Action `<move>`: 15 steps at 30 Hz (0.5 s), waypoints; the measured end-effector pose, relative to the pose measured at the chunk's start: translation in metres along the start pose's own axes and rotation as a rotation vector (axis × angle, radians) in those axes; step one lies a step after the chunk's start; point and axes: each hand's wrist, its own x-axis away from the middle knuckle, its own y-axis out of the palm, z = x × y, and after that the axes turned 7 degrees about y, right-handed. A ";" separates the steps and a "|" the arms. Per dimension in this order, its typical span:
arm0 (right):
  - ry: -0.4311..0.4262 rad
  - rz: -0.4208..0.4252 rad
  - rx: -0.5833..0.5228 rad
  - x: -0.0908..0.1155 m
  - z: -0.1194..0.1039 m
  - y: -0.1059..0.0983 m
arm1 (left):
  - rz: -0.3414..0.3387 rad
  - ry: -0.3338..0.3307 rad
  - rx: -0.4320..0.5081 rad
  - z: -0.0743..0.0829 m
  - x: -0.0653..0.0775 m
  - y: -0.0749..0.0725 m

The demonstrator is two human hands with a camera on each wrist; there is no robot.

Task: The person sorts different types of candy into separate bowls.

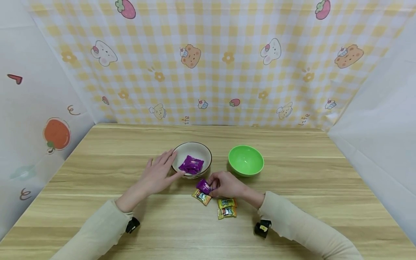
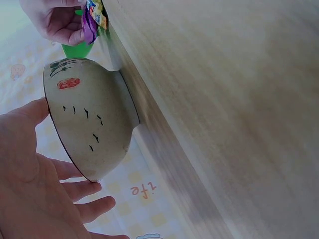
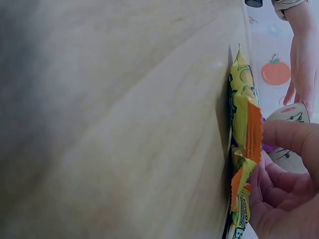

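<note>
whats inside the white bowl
Purple packets lie heaped in the white bowl. Those on top partly cover what lies beneath, so I can't count them, and the part of the bowl's bottom under them is hidden.

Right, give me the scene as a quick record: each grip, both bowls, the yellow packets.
Left-hand grip: fingers spread, touching the rim of the pale bowl
Right-hand grip: pinching a purple packet; whether it is off the table is unclear
Pale bowl: upright, dark rim, purple packets inside
Green bowl: upright, right of the pale bowl, apart from it
Yellow packets: three; one beside the pinched packet, two together nearer the person
</note>
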 end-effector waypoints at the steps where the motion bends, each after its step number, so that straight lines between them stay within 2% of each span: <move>1: 0.002 -0.006 -0.007 0.000 0.000 0.000 | -0.001 0.000 0.001 0.000 0.000 0.000; 8: 0.035 0.001 -0.021 0.000 0.000 -0.001 | -0.004 0.003 0.000 0.001 -0.001 -0.002; 15: 0.035 0.034 0.043 -0.006 -0.003 0.004 | -0.007 0.004 0.000 0.000 -0.001 -0.001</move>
